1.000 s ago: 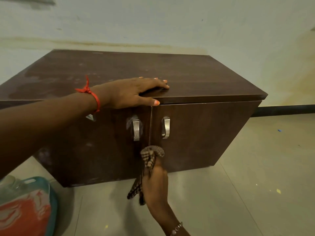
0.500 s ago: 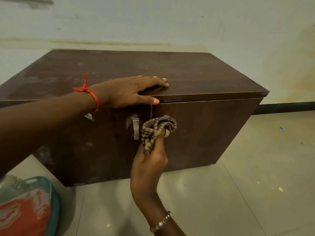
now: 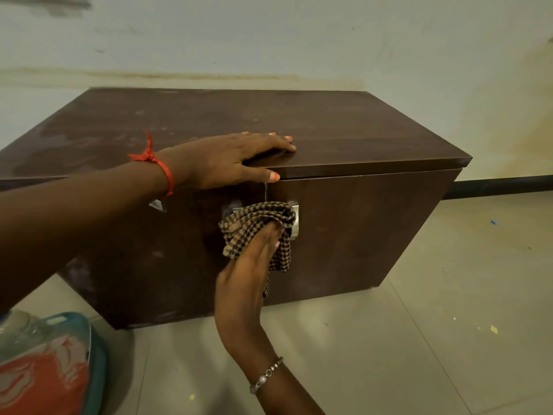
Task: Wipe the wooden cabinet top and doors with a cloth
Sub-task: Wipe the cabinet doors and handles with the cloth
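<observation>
A person crouched before a low wooden cabinet (image 3: 344,136) works a checked cloth (image 3: 254,227) over the front, seen from the head camera looking down at both hands. The right hand (image 3: 248,274) presses the bunched cloth flat-palmed against the seam where the two doors meet, at handle height; the fabric covers most of the left door's metal handle and overlaps the right handle (image 3: 294,218), whose edge shows beside it. A loose tail of cloth hangs below the fingers. The left hand (image 3: 227,160) grips nothing: it lies open, palm down, on the front edge of the cabinet top, thumb hooked over the lip, seemingly bracing the body.

The step in hand appears to be the doors, specifically the handles and centre gap. Pale smudges show on the left door (image 3: 125,259) and across the top, while the right door (image 3: 374,232) looks cleaner, so much seems left to do. The next move likely calls for firm strokes outward across a door panel, working round the handles without snagging the cloth. A teal-rimmed object (image 3: 92,354) sits on the tiled floor (image 3: 419,339) at lower left.
</observation>
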